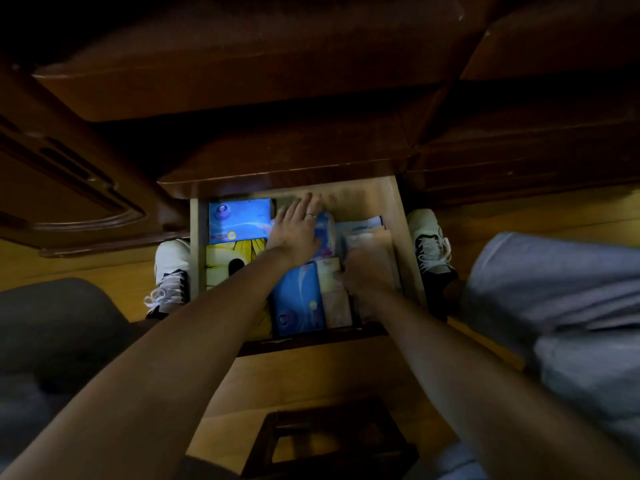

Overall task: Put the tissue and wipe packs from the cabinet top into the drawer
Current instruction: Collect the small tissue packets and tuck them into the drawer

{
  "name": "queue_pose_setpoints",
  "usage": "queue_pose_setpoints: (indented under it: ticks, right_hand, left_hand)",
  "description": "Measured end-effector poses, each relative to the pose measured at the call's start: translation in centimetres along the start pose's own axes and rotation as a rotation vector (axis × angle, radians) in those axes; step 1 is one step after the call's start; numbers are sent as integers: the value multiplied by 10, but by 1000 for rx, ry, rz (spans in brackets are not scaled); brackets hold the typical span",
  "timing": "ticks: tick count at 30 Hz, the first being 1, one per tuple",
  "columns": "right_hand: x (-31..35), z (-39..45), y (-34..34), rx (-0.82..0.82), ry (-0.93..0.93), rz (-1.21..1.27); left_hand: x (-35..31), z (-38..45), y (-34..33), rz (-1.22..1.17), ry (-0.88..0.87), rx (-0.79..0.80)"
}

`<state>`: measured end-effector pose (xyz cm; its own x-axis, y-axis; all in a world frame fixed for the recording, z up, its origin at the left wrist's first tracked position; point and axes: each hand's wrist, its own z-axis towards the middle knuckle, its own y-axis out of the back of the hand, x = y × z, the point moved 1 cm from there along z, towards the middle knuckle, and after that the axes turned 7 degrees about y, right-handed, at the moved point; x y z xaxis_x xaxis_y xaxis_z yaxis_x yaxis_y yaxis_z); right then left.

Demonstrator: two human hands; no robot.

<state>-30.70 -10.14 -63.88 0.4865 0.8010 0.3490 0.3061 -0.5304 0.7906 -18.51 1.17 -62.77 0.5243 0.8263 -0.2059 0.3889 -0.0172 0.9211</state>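
Both hands in open drawer (398, 216). Left hand (298, 233) flat, fingers straight, pressing on upright pack (325, 233). Blue pack (239, 216) just left of it, another blue pack (299, 299) below its wrist. Right hand (363, 275) blurred, on beige pack (334, 299); grip unclear. Shoes (431, 247) flank drawer.

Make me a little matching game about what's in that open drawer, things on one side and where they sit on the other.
Things:
1. blue pack with round logo
2. yellow pack
3. left hand
4. beige pack

Places:
A. front of the drawer, beside another blue pack
B. far left corner
C. flat on the middle packs, ring on a finger
D. left side, nearer than the far blue one

Pairs: 1-B, 2-D, 3-C, 4-A
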Motion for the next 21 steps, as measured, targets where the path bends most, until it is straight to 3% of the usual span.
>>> queue_pose_setpoints:
  ticks: [5, 9, 11, 17, 19, 21]
  right_hand:
    - [21, -32, 42, -81, -118, -7]
    - [56, -63, 106, -162, -9, 75]
    - [73, -79, 154, -360, 88, 109]
    - [114, -141, 310, -1185, 459, 18]
    - [123, -147, 355, -1273, 500, -137]
    - [127, -139, 387, -1178, 447, -259]
  left_hand:
    - [14, -58, 51, -79, 24, -81]
    - [10, -95, 125, -141, 34, -174]
    - [4, -110, 173, -136, -11, -310]
    - [-16, -155, 312, -106, -211, -901]
    - [-20, -155, 345, -134, -210, -1018]
    - [-24, -146, 370, -124, -194, -1091]
